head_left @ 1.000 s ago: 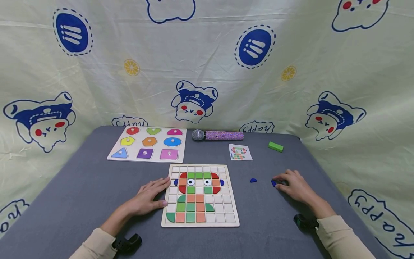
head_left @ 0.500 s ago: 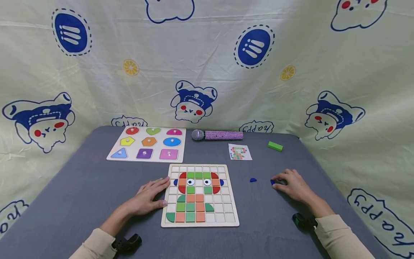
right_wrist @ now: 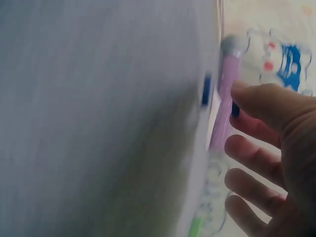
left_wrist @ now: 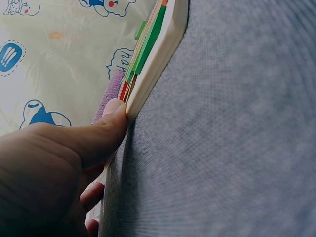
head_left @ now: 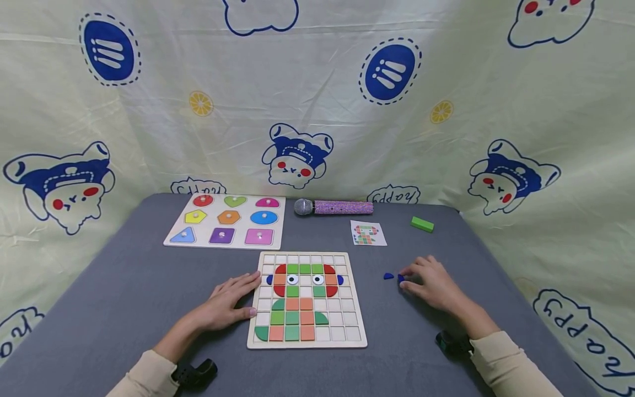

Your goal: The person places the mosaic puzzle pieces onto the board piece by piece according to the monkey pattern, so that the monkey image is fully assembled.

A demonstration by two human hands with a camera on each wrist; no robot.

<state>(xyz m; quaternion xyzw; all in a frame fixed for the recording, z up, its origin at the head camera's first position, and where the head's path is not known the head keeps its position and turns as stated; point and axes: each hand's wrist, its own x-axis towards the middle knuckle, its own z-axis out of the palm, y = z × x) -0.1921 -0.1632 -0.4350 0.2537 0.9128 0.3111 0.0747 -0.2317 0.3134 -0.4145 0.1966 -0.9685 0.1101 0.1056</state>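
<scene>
A square wooden grid board (head_left: pixel 342 320) lies at the front middle of the table, with red, orange, green and blue tiles and two round eye tiles set in it. My left hand (head_left: pixel 228 302) rests against its left edge, fingers extended; the left wrist view has the thumb (left_wrist: pixel 116 111) touching the rim. To the right of the board, my right hand (head_left: pixel 431 284) pinches a small blue half-round tile (head_left: pixel 401 279) between thumb and index finger. Beside it on the cloth lies another blue half-round tile (head_left: pixel 388 276). The right wrist view is blurred.
Behind the board are a shape puzzle (head_left: pixel 240 227) with coloured knobbed pieces, a glittery purple microphone (head_left: pixel 342 207) and a small pattern card (head_left: pixel 379 236). A green block (head_left: pixel 422 224) lies at the back right. A printed curtain (head_left: pixel 317 82) hangs beyond the grey table (head_left: pixel 149 264).
My right hand has moved left with the blue half-round tile, close to the other blue one. The left hand and the board have stayed put.
</scene>
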